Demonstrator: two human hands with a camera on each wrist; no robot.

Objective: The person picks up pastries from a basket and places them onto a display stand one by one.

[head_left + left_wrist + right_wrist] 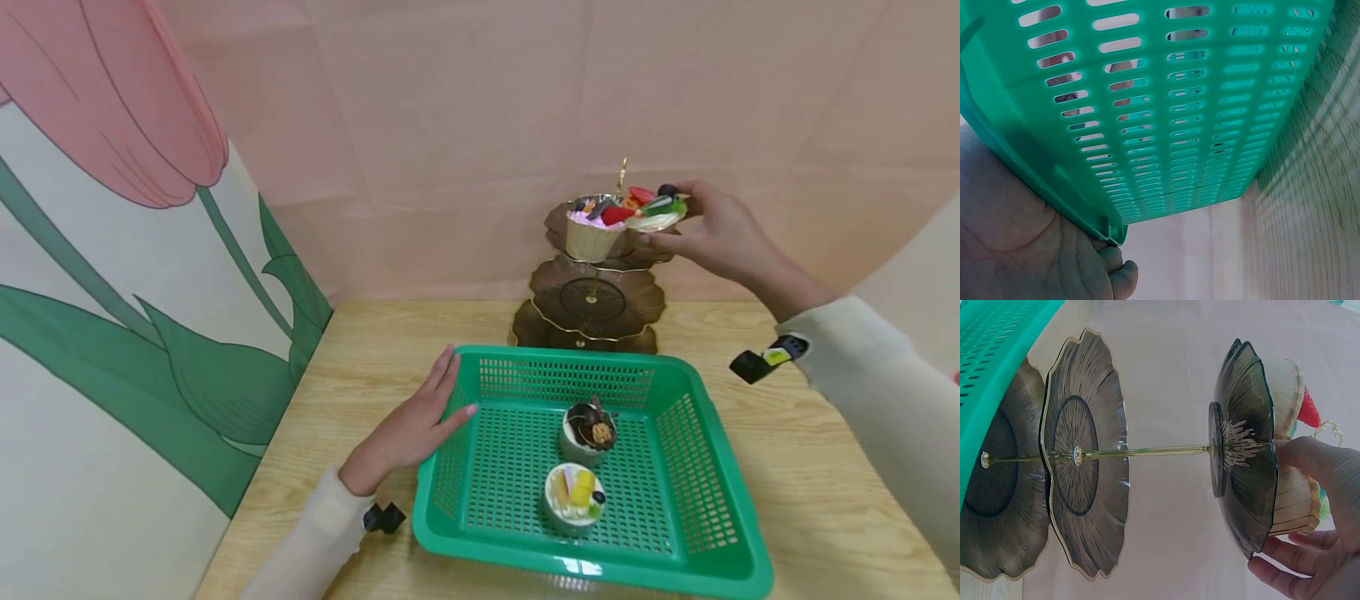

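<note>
My right hand [723,233] grips a cupcake with white cream and fruit [654,218] at the top tier of a brown three-tier stand [592,296]. Beside that cupcake, on the same tier, sits one with pink cream [591,240]. In the right wrist view, the thumb and fingers hold the pleated cup [1294,503] at the rim of the top plate [1244,500]. My left hand [408,425] rests on the left rim of a green basket [731,483], fingers extended. Inside the basket stand a chocolate-topped cupcake [588,433] and a yellow-fruit cupcake [574,500].
The stand's middle tier [622,296] and bottom tier [532,329] are behind the basket, the lowest partly hidden. Everything stands on a wooden table [352,375]. A pink backdrop [450,167] hangs behind, with a tulip-printed panel [135,292] at the left.
</note>
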